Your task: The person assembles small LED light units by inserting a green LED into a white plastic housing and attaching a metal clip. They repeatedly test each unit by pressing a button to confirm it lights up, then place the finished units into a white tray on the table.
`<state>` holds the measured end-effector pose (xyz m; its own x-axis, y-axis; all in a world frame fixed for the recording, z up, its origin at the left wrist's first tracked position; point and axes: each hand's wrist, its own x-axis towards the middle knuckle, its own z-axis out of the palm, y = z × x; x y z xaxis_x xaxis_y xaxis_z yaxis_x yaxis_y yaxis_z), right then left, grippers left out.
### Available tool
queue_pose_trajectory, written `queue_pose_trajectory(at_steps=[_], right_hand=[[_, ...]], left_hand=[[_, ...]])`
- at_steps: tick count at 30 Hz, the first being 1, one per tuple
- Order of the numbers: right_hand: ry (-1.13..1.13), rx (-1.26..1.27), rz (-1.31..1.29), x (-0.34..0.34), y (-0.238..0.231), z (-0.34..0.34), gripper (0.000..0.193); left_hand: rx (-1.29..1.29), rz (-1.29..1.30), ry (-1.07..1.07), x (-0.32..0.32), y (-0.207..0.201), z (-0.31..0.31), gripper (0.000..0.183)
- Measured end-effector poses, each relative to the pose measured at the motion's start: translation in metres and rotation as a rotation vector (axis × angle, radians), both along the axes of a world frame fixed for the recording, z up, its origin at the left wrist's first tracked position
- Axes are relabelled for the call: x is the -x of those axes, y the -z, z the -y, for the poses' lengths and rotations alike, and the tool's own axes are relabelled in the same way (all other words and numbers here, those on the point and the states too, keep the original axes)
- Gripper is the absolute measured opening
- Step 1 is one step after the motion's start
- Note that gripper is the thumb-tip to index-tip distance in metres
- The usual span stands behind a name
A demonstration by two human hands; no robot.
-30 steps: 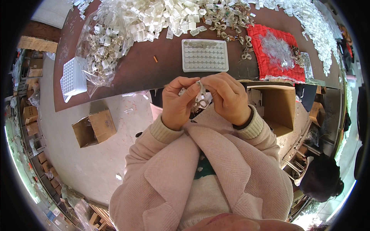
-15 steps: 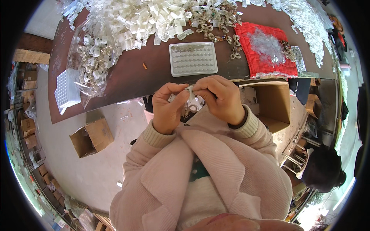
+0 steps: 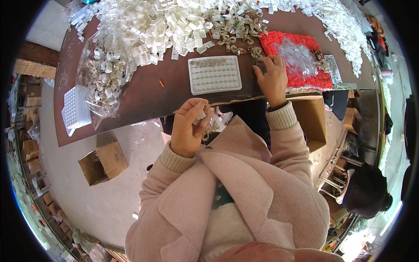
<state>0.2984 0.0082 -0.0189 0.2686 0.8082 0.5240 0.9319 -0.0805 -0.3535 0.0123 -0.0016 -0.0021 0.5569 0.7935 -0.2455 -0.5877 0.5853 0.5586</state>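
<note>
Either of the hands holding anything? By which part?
Left hand holds a small white piece; its gripped part is hidden. Right hand: cannot tell.

Pale pink coat [image 3: 255,187], broad lapels [image 3: 183,201], ribbed cream cuffs [image 3: 281,116], cream-and-green top [image 3: 227,225]

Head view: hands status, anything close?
Left hand pinches white piece. Right hand by coils, grip unclear. Tray to its left, red cloth to its right.
</note>
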Motion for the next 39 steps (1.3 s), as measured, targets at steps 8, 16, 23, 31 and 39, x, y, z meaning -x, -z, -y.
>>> queue_pose_trajectory(at_steps=[8,16,23,31,39], right_hand=[[-0.162,-0.158,-0.995,0.007,-0.033,0.005,0.025],[-0.526,-0.041,-0.721,0.095,-0.068,0.044,0.030],[-0.602,-0.043,-0.677,0.115,-0.077,0.045,0.026],[-0.654,-0.145,-0.247,0.118,-0.077,0.038,0.041],[-0.658,-0.215,-0.201,0.125,-0.065,0.039,0.036]], left_hand=[[-0.029,-0.061,0.029,-0.003,-0.008,0.000,0.015],[-0.956,-0.623,-0.325,-0.008,-0.031,-0.002,0.026],[-1.011,-0.581,-0.354,0.000,-0.027,0.000,0.022],[-0.124,-0.090,-0.167,0.000,-0.025,0.007,0.014],[-0.049,-0.201,-0.190,0.001,-0.027,0.010,0.013]])
